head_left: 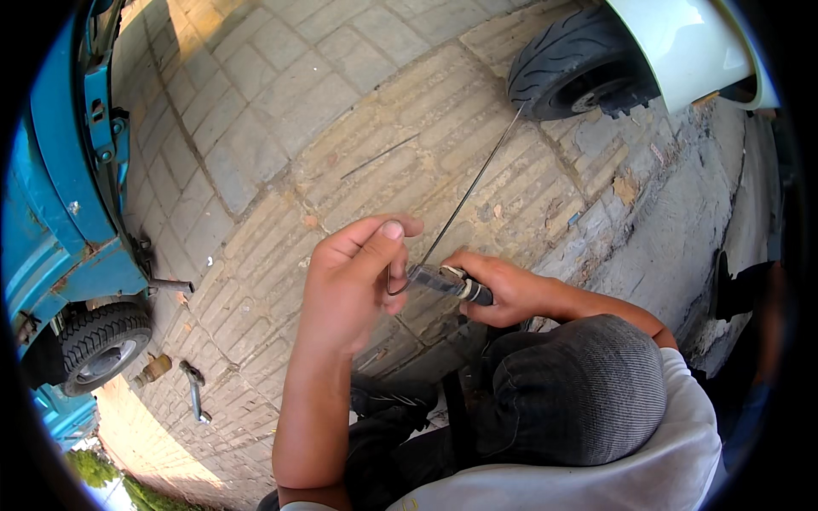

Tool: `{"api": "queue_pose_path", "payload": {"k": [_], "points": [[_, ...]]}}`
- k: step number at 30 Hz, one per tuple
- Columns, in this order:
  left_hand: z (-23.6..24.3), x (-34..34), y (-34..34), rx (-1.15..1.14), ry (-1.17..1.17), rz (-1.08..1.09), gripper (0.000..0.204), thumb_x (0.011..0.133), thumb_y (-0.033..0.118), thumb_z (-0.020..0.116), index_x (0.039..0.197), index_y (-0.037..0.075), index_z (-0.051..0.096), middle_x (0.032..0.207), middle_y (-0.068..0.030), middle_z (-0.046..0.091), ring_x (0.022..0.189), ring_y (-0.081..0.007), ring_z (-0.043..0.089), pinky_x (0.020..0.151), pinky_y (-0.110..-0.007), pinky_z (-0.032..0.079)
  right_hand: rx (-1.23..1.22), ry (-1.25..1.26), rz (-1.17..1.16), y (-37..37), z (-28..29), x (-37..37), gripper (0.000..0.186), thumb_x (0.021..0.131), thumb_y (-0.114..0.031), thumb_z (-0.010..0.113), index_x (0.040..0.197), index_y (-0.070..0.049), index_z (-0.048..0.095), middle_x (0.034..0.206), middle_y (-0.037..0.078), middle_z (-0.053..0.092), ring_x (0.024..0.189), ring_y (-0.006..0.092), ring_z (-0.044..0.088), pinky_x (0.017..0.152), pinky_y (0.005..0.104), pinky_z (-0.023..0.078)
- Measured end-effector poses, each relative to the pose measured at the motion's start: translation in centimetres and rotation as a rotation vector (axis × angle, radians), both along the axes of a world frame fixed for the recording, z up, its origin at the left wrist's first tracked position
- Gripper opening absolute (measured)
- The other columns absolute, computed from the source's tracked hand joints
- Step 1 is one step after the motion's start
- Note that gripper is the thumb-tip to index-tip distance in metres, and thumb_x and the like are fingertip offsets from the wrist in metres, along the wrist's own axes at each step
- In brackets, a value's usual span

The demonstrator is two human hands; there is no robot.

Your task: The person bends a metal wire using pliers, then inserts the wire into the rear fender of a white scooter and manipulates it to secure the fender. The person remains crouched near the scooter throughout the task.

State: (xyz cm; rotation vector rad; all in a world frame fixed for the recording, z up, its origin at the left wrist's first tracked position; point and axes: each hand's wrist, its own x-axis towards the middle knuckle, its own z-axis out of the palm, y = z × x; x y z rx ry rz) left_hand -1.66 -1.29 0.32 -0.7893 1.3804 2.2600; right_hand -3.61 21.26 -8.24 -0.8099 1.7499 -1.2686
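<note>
My right hand (503, 291) grips pliers (441, 279). So far only the wire (468, 194) tip is bent. I can't tell my left hand's (351, 268) grip.

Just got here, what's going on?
A person's right hand grips a tool by its dark handle, its head at a thin dark rod. The left hand is half curled by the rod's bent near end; contact is hard to tell. The far end reaches toward the tyre at upper right. A blue vehicle stands on the left.
</note>
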Motion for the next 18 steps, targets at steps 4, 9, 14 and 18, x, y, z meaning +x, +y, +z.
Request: {"api": "queue_pose_path", "payload": {"k": [4,9,14,18], "points": [[-0.7,0.0,-0.4,0.170,-0.035,0.123,0.025,0.095,0.021,0.058,0.105,-0.001,0.063,0.073,-0.0015,0.055,0.061,-0.0125,0.051,0.053,-0.028,0.045,-0.056,-0.064,0.000,0.0,0.0,-0.1,0.062,0.079,-0.005,0.064,0.136,0.001,0.041,0.115,0.020,0.057,0.106,0.0344,0.058,0.093,0.0401,0.045],[-2.2,0.0,-1.5,0.418,-0.034,0.302,0.021,0.096,0.021,0.058,0.108,0.005,0.062,0.083,-0.0020,0.061,0.078,-0.0149,0.059,0.075,-0.032,0.050,-0.061,-0.262,-0.066,0.5,0.0,-0.7,0.067,0.082,-0.007,0.063,0.143,-0.001,0.035,0.114,0.016,0.059,0.101,0.0286,0.059,0.090,0.0371,0.046],[-2.0,-0.3,-0.6,0.368,0.024,0.492,0.017,0.097,0.019,0.057,0.108,0.007,0.062,0.092,-0.0031,0.064,0.093,-0.0176,0.062,0.093,-0.036,0.051,0.091,-0.366,-0.086,0.1,1.3,-1.3,0.067,0.085,-0.010,0.063,0.145,-0.002,0.034,0.111,0.015,0.060,0.097,0.0261,0.061,0.086,0.0346,0.048],[-2.5,0.0,0.0,0.379,0.036,0.532,0.016,0.096,0.019,0.060,0.107,0.008,0.062,0.093,-0.0031,0.065,0.102,-0.0184,0.062,0.100,-0.038,0.048,0.003,0.215,-0.315,-0.2,-0.6,0.0,0.054,0.084,-0.013,0.067,0.131,0.000,0.044,0.108,0.018,0.060,0.089,0.0282,0.063,0.080,0.0361,0.051]]}}
